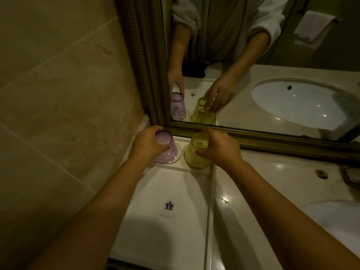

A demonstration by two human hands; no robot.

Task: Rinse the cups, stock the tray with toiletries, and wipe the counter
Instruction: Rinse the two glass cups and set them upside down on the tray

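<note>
While both arms reach fwd from the bottom of the view, each hand has a cup at the far end of the tray. Left hand [148, 144] sits at approx 11 o'clock from frame centre, its grip wrapped round the upper part of the purple cup [166, 148]; fingers curl over the far side, thumb on the near side, pinching the glass. That cup is upside down, wide rim down, resting on a thin yellow-rimmed coaster [178, 155] on the tray. Right hand [219, 148] is just beside it at approx 12 o'clock, grip closed on the yellow cup [196, 152], thumb pressed on the near side, fingers over the top. Yellow cup is also inverted and tilted, top leaning away toward the mirror; can't tell whether its rim is fully on the tray or partly lifted.

Both cups stand near each other, not touching, close to the mirror frame [253, 136]. White tray [165, 191] runs from there back toward 6 o'clock, w/ a small purple crown logo [169, 205] printed mid-tray; nothing else lies on it. Tray rests on the pale marble surface [243, 191], left edge against the tiled wall [58, 94]. At approx 4 o'clock a white sink [337, 213] is partly visible at the right edge. Mirror shows the same hands, cups and sink basin reflected, plus a towel [313, 26] hanging on a rail at approx 1 o'clock.
</note>
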